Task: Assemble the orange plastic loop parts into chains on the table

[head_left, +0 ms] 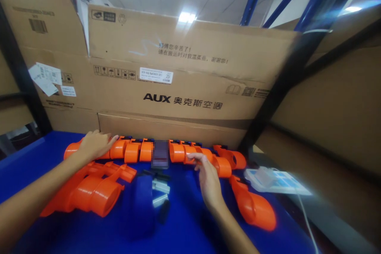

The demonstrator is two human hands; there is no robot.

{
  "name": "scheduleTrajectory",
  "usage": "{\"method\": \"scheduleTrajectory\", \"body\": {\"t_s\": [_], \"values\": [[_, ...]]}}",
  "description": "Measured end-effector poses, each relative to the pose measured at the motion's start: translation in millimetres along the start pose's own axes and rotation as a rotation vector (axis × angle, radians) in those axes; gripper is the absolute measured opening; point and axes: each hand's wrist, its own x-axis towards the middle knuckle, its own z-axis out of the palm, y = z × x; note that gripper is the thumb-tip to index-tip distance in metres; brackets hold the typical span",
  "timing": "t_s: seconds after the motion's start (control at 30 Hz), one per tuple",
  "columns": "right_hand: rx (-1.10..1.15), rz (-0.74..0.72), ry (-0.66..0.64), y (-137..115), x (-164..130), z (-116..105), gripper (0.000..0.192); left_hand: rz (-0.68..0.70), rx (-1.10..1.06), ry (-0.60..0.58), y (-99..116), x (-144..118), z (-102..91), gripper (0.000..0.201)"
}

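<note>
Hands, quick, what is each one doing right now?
Left hand: open, lying flat on the row of orange parts, gripping nothing.
Right hand: open, fingertips touching the same row further right, holding nothing.

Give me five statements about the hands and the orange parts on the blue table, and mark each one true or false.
1. The left hand rests on the row of orange parts. True.
2. The right hand holds the white power strip. False: its fingers touch the row of orange parts; the strip lies apart, to its right.
3. The cardboard box stands behind the row. True.
4. The table is green. False: it is blue.
5. A single orange part lies right of the right hand. True.
</note>
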Motion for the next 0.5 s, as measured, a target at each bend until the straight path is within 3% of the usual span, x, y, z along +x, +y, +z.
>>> {"method": "scheduleTrajectory", "body": {"t_s": [0.2,0.3,0.5], "values": [[0.042,0.015,0.032,1,0,1,0.046,0.089,-0.131,-0.116,-49,0,-10.7,0.050],[0.061,0.016,0.030,1,-1,3,0.045,0.135,-0.189,-0.171,-73,-6,-13.7,0.054],[0.049,0.019,0.035,-1,-3,4,0.047,0.221,-0.159,-0.226,-80,-13,5.3,0.067]]}}
